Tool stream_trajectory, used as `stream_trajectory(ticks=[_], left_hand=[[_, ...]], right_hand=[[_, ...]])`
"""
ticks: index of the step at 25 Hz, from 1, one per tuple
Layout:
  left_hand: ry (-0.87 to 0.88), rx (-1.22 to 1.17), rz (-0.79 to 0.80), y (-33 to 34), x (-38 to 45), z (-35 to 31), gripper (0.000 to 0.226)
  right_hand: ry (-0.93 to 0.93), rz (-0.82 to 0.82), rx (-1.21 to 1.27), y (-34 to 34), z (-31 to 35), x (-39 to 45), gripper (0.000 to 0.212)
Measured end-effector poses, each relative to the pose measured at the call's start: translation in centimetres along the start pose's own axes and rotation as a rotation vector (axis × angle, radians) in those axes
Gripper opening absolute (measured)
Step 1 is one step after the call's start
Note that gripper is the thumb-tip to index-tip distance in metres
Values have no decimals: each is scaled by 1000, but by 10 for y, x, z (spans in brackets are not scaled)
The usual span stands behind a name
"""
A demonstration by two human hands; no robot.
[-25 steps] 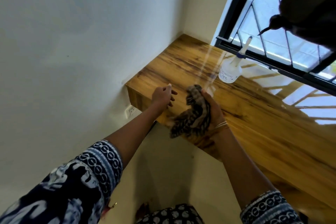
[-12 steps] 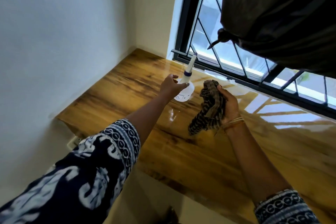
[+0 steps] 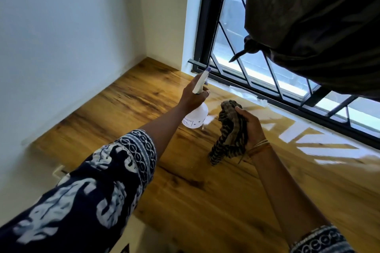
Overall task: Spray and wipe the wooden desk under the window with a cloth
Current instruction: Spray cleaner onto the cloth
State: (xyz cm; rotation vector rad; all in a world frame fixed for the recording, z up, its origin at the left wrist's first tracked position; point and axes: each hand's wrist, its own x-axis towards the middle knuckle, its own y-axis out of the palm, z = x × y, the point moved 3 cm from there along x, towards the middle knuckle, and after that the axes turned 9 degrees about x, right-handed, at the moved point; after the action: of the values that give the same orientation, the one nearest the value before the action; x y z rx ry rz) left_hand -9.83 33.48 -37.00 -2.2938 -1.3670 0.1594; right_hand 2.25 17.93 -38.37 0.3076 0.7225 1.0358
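Two bare hands reach out over a glossy wooden desk (image 3: 127, 113) with dark grain streaks, seen from the head camera looking down. The desk fills the frame from about 9 o'clock to 4 o'clock and runs up to a black-framed window (image 3: 242, 72) with diagonal bars at 1 o'clock.

The left hand (image 3: 194, 96), just above centre, has its fingers curled round the neck of a white plastic spray bottle (image 3: 196, 116) with a blue-tipped nozzle. The nozzle points up toward the window frame at 12 o'clock. Whether the base of the bottle touches the desk or hangs just over it cannot be told.

The right hand (image 3: 251, 126), just to the 3 o'clock side of the bottle, grips a bunched brown and cream striped cloth (image 3: 231, 133). The cloth hangs from the fist, and its lower end reaches down toward the desk surface at about 6 o'clock from the hand. Thin bangles (image 3: 259, 147) circle the right wrist.

Both arms wear dark blue sleeves (image 3: 92, 181) with a white print. A dark knotted curtain (image 3: 312, 22) hangs at 2 o'clock, covering part of the window. Bright window reflections (image 3: 304, 139) lie on the desk at 3 o'clock. White walls (image 3: 61, 37) meet in the corner at 11 o'clock.
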Motion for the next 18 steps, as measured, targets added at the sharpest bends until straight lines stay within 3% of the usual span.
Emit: stream_trajectory(ticks=[5,11,18], left_hand=[[-65,-164,203,-6,-12,-11,50],[-265,-82,620,-18,-49,-18,33],[-230,44,647,-30,-65,-14,31]], right_hand=[[18,-20,-31,-3,6,9,36],[6,-120,-46,-5,12,9,40],[13,-38,5,-4,12,-3,39]])
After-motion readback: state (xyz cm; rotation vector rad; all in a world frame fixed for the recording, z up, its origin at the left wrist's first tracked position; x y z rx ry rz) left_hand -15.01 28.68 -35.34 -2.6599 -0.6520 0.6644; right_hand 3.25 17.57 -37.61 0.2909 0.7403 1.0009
